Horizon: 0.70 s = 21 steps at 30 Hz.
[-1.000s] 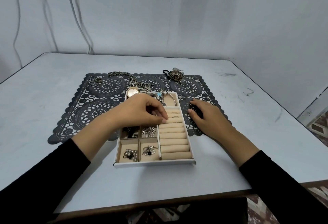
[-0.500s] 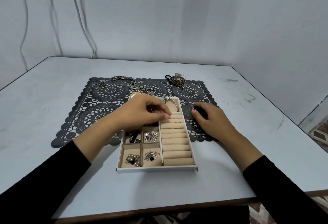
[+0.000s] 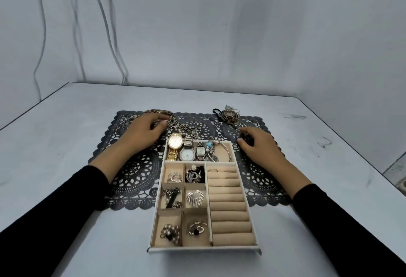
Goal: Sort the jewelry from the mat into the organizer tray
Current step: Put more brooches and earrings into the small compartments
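Bare tabletop [image 3: 66,145] rings the mat [image 3: 136,167]; left hand [image 3: 145,133] loosely curled on chains [image 3: 175,123], right hand [image 3: 259,145] half-curled beside tray [image 3: 204,249].

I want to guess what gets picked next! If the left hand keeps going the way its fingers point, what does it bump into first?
Probably the chain necklace. The left hand points right across the mat, fingertips beside the links; whether they touch is unclear.

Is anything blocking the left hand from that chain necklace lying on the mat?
Nothing visible does. The left hand is already at the chain necklace on the mat, its fingertips right against the links, beyond the organizer tray.
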Tool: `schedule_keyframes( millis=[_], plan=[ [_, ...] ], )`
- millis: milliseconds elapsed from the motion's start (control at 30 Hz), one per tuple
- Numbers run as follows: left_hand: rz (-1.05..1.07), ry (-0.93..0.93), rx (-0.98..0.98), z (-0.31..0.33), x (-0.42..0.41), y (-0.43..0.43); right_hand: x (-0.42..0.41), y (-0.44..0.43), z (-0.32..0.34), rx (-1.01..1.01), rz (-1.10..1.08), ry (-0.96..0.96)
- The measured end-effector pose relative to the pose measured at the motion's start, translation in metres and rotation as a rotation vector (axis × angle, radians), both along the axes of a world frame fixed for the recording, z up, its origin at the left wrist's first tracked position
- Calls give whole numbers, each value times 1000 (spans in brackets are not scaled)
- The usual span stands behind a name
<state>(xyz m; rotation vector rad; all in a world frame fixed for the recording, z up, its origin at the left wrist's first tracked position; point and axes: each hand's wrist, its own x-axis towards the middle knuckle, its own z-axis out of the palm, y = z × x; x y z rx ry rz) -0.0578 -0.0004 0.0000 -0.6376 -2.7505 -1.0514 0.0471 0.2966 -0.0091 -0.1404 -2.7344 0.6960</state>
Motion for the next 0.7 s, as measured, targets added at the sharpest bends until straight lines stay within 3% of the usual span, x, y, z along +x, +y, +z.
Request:
schedule_keyframes(
  millis=[367, 700],
  plan=[
    [-76, -41, -313, -10, -32, 4, -58, 5, -5, 2, -5, 24],
    [-156, -43, -321, -12, -55, 11, -100, 13, 1, -93, -56, 139]
  ],
)
